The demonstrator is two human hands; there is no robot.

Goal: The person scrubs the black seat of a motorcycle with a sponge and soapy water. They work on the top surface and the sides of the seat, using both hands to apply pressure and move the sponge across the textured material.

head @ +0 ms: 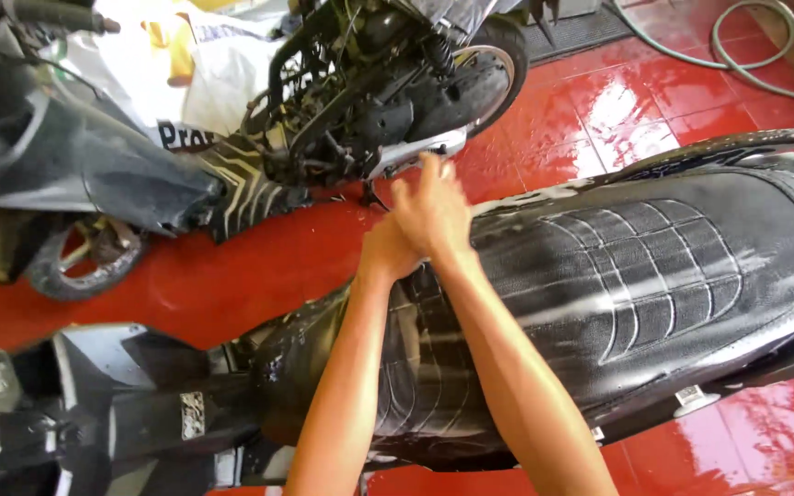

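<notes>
Soapy black quilted scooter seat (pixel 636 276) fills the right and centre of view, streaked with white suds, over a wet red tiled floor (pixel 618 101). Both hands meet at its far edge. Right hand (pixel 434 211) flat, fingers together and extended, lying over left hand (pixel 386 250), whose fingers are hidden; grip cannot be told. Second dark motorbike (pixel 369 92) stands just beyond. Pale green hose (pixel 737 55) loops at top right.
</notes>
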